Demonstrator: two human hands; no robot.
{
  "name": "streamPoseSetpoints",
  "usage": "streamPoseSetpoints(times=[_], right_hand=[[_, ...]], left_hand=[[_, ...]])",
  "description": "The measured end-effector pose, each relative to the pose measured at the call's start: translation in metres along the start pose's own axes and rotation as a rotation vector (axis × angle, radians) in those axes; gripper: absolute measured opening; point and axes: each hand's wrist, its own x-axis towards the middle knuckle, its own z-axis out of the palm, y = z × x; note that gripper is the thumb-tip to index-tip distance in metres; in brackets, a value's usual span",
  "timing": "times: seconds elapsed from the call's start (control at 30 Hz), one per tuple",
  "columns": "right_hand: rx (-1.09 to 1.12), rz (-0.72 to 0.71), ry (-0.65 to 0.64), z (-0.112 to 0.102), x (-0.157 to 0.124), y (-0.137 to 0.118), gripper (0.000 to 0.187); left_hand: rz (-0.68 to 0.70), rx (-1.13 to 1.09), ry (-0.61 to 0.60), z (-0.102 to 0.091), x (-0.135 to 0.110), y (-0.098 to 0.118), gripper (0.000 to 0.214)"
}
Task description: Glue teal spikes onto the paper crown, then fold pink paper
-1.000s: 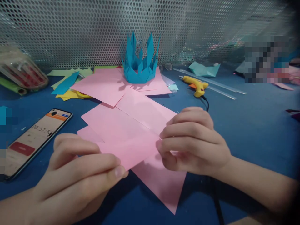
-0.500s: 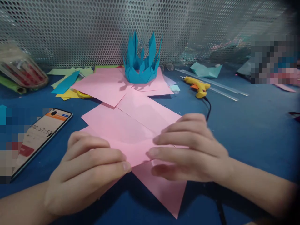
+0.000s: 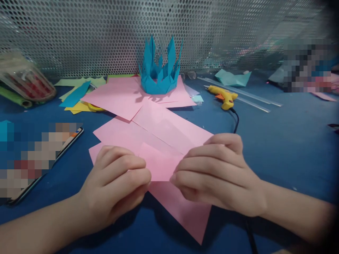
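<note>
A perforated metal screen [image 3: 92,35] stands beyond the grip, at the far side of a blue table [image 3: 278,148] whose top runs under and all around it. Overlapping pink sheets [image 3: 119,130] lie on that table, fanning out beyond the grip and beneath it, with one corner pointing from under the hands toward the wearer. Left of the grip, lying slantwise, is a smartphone [image 3: 45,158], its screen mostly blurred out; farther off that way a clear jar [image 3: 34,77] with red contents leans over.

The left hand [image 3: 116,180] and right hand [image 3: 219,173] face each other, just apart, fingers curled and pressed together, each pinching the held pink paper [image 3: 161,169]; both thumbs are largely hidden. Straight beyond the grip a blue origami crown [image 3: 159,83] stands upright on the farther pink sheets. Beyond and to the right lies a yellow hot glue gun [image 3: 225,94], nozzle turned away to the left.

The held pink paper sits directly between the two sets of fingertips, neither hand clearly nearer. Its straight near edge runs left to right, from one hand to the other, and a corner points away from the wearer. Its ends are covered, so its full long axis cannot be told.
</note>
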Motion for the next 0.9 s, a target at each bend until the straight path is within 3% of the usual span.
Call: streamPoseSetpoints(times=[0.07,0.13,0.27,0.33,0.43,0.53,0.6,0.67,0.77,0.9], right_hand=[[-0.075,-0.087,0.038,-0.003,0.003,0.01,0.012],[-0.1,-0.066,0.074,-0.008,0.005,0.023,0.014],[0.0,0.149,0.403,-0.011,0.005,0.043,0.018],[0.057,0.255,0.48,-0.007,0.006,0.042,0.018],[0.296,0.337,0.332,0.003,0.007,0.029,0.019],[0.591,0.391,0.172,0.011,0.008,0.015,0.016],[0.794,0.441,0.074,0.013,0.008,0.011,0.011],[1.014,0.507,-0.071,0.011,0.009,0.01,0.006],[1.273,0.624,-0.31,0.008,0.011,0.008,0.021],[1.487,0.769,-0.434,0.009,0.013,0.0,0.022]], left_hand=[[-0.03,-0.02,0.023,-0.002,0.0,-0.001,0.02],[-0.1,-0.029,0.046,-0.005,0.0,-0.002,0.021],[-0.281,-0.045,0.078,-0.007,0.001,-0.008,0.018],[-0.351,-0.074,0.085,-0.005,0.001,-0.011,0.017],[-0.422,-0.13,0.107,-0.002,0.001,-0.014,0.01],[-0.481,-0.187,0.108,0.001,0.002,-0.015,0.019],[-0.528,-0.236,0.077,0.001,0.004,-0.014,0.007],[-0.567,-0.282,0.064,0.001,0.006,-0.012,0.015],[-0.587,-0.338,0.117,0.0,0.006,-0.008,0.012],[-0.562,-0.448,0.156,0.001,0.003,-0.001,0.012]])
